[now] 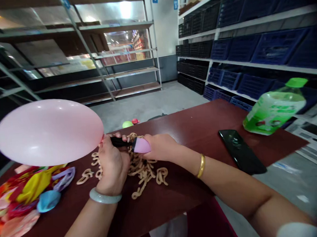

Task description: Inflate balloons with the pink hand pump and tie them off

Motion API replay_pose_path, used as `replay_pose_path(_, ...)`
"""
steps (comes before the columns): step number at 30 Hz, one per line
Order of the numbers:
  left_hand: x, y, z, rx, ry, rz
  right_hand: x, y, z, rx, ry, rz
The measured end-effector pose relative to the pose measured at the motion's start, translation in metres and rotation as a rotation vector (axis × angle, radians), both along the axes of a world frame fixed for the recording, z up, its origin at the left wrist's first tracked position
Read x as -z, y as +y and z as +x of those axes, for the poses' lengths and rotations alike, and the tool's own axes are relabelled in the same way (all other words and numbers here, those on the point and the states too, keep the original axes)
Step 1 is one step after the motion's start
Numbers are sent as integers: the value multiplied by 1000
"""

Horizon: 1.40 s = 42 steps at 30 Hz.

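A large inflated pink balloon (49,132) fills the left side, its neck end at the fingers of my left hand (111,160). That hand is closed around the neck and the black nozzle end of a hand pump (141,145). My right hand (160,147) is wrapped around the pump's pink-purple end. Under both hands, tan curled bands (143,173) lie in a loose pile on the dark red table (186,127). Uninflated balloons in several colours (31,190) are heaped at the left, below the inflated one.
A black phone (241,151) lies on the table at the right, beside a green-capped bottle (276,107). Beyond the table are metal shelves (131,73) and racks of blue crates (280,46). A green round object (127,124) shows past the far edge.
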<state>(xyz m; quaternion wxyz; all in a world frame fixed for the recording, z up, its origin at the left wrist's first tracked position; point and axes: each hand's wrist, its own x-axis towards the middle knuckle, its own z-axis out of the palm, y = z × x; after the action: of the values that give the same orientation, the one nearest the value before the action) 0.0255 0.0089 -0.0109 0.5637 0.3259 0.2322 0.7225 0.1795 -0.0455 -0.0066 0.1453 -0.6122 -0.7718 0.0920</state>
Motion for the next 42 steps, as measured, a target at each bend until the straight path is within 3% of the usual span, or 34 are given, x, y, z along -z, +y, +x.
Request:
replay_pose_path(8,-17,43,-70,-208,-93,-20,5,4,1,-15,-76,8)
replay_pose_path(12,-17,49,-83,-235,-142,-47,9,6,3,-6,-112,3)
replay_pose_path(18,-3,37,-52,-133,-173,-51,11,7,9,0,-162,2)
replay_pose_path(25,15,-3,11,-2,-167,-81,9,5,6,23,-138,9)
replay_pose_path(31,13,-14,22,-21,-158,-51,7,1,-3,46,-121,-2)
replay_pose_path(36,-5,-6,-2,-78,-89,23,7,1,-7,52,-89,12)
replay_pose_path(42,-26,24,-62,-221,-124,67,5,6,1,24,-173,111)
